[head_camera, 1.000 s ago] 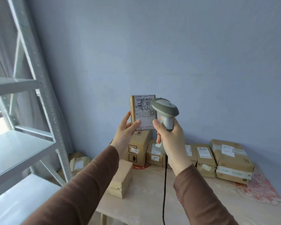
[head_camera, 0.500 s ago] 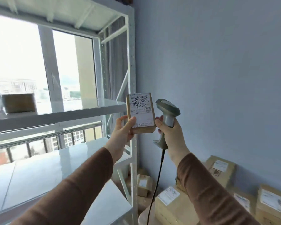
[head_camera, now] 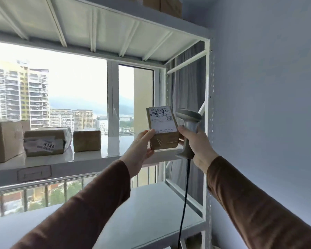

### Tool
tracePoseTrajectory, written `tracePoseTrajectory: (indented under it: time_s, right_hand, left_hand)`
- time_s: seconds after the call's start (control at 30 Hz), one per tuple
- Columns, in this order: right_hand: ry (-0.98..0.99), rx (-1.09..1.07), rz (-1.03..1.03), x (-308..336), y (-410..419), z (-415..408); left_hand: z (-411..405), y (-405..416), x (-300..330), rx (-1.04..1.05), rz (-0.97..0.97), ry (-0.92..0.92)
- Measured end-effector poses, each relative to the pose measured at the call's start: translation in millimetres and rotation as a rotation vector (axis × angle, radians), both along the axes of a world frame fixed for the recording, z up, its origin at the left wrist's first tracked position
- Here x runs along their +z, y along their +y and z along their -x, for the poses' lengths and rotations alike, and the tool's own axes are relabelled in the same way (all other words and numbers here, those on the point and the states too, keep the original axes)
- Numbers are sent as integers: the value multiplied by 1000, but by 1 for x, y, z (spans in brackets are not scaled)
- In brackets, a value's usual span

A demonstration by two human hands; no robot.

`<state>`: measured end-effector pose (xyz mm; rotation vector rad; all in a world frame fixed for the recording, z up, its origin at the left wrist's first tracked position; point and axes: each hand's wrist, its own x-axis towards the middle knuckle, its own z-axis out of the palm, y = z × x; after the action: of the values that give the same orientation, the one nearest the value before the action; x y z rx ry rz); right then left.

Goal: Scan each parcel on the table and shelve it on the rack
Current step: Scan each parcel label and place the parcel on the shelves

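Observation:
My left hand (head_camera: 141,147) grips a small brown cardboard parcel (head_camera: 162,131) by its lower left side, its white shipping label facing me. The parcel is held up in front of the right end of the white metal rack's middle shelf (head_camera: 115,150). Just right of it, my right hand (head_camera: 197,146) grips the handle of a grey corded barcode scanner (head_camera: 188,123), whose head sits beside the parcel's right edge. Its black cable hangs straight down.
Three shelved parcels stand at the shelf's left: a large box (head_camera: 4,141), a box marked 5144 (head_camera: 45,142) and a small box (head_camera: 87,141). Another box (head_camera: 162,4) sits on the top shelf. A lower shelf (head_camera: 151,209), a window and a blue wall (head_camera: 267,105) surround.
My view has swung left and up from the table to the rack. Both hands have carried the parcel and scanner along, and the parcel now sits level with the middle shelf.

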<state>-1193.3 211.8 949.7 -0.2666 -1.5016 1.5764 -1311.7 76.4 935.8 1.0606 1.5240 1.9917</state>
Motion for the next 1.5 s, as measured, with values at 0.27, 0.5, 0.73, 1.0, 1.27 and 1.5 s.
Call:
tracePoseTrajectory:
  time_s: [0.27,0.5,0.73,1.0,1.27,1.5]
  right_hand:
    - [-164,114,25,35,3,149]
    - [-343,124,148,41,24,251]
    - [-472,169,205,25,43,303]
    - [-542,181,157,19,46,319]
    - [-490,151,121,23,46,313]
    - [-259,101,83,20,39,236]
  left_hand:
    - [138,-13,32,105,122,44]
    - [217,15,34,206,86,-182]
    - [260,37,13,312,130,-212]
    - [268,39,9,333,140,-302]
    - [255,35,16,418,253,-167]
    - [197,23,22,404,136,231]
